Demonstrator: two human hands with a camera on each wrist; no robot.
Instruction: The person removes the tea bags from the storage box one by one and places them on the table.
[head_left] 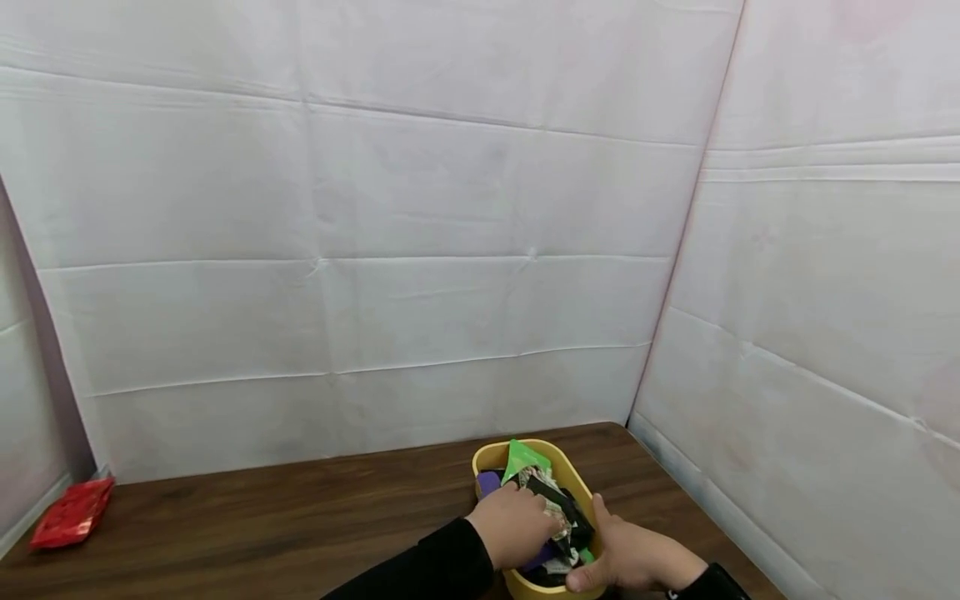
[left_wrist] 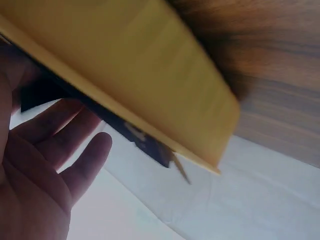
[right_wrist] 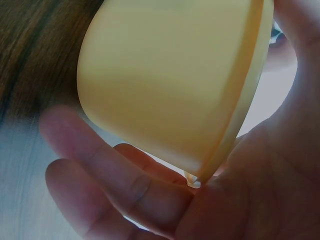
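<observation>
A yellow plastic bin [head_left: 567, 472] stands on the table, filled with small packets. My left hand [head_left: 517, 523] reaches down over its left side, fingertips among the packets at a black packet [head_left: 576, 525]. In the left wrist view, the fingers [left_wrist: 90, 162] are spread and partly bent beside a dark packet edge; I cannot tell whether they pinch it. My right hand [head_left: 632, 552] holds the bin at its near right corner, thumb over the rim; the right wrist view shows fingers [right_wrist: 135, 187] curving along the outer wall. A green packet [head_left: 523, 457] and a purple one [head_left: 488, 482] show inside.
A shiny red packet [head_left: 73, 512] lies at the far left of the dark wooden table [head_left: 300, 517]. Creased white sheets [head_left: 420, 217] hang behind the table and along its right side, close to its edges.
</observation>
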